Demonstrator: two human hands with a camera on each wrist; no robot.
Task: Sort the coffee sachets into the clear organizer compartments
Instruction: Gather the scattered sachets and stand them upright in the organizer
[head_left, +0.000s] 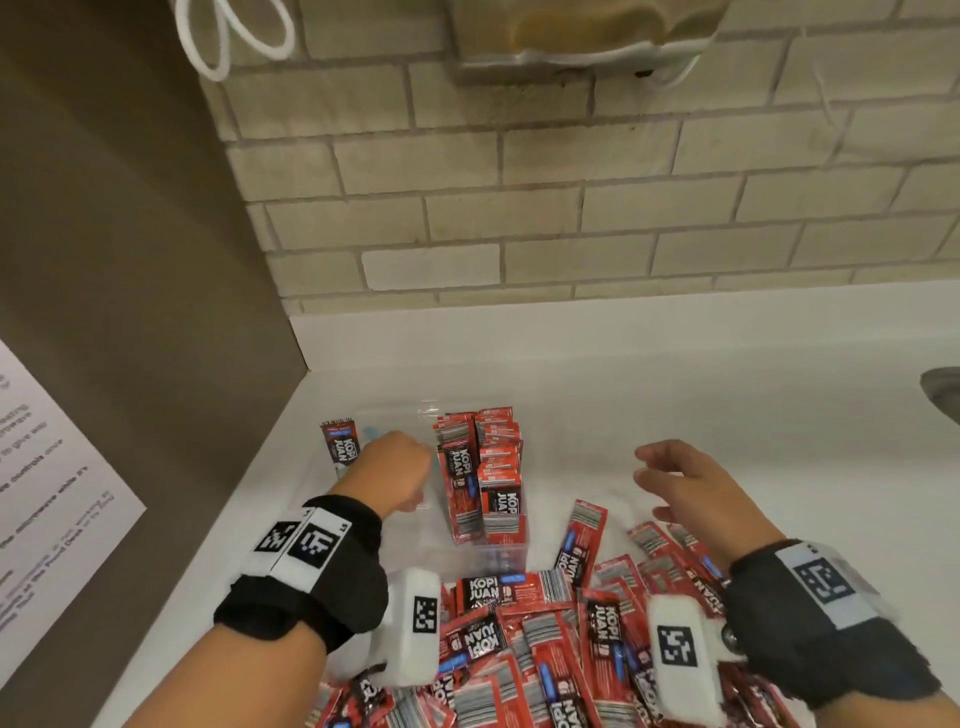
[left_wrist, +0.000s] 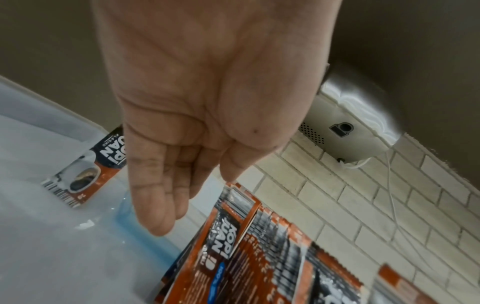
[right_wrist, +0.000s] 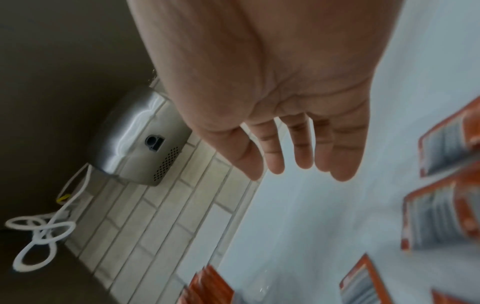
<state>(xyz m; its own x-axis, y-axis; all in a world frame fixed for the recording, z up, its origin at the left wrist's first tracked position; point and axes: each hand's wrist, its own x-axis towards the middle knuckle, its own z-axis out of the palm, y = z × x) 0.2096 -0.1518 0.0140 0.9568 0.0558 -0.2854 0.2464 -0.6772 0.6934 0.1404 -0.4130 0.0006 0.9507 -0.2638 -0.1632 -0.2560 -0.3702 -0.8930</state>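
You have two hands in view, the left hand (head_left: 397, 470) and the right hand (head_left: 691, 483). One clear organizer (head_left: 400, 415) sits on one white table (head_left: 675, 395). One sachet (head_left: 340, 440) stands alone at its left side. The upright sachets (head_left: 485, 467) and the loose pile (head_left: 545, 639) are too many and too overlapped to count.

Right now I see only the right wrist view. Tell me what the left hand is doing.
Observer: The left hand holds nothing; its fingers hang relaxed over the clear plastic organizer.
Operator: Report what is filled.
Observer: Its right side is packed with upright red coffee sachets; the left side shows only a single sachet.
Operator: Locate the unsorted ones.
Observer: A loose pile of red sachets lies on the white counter, nearer the person.
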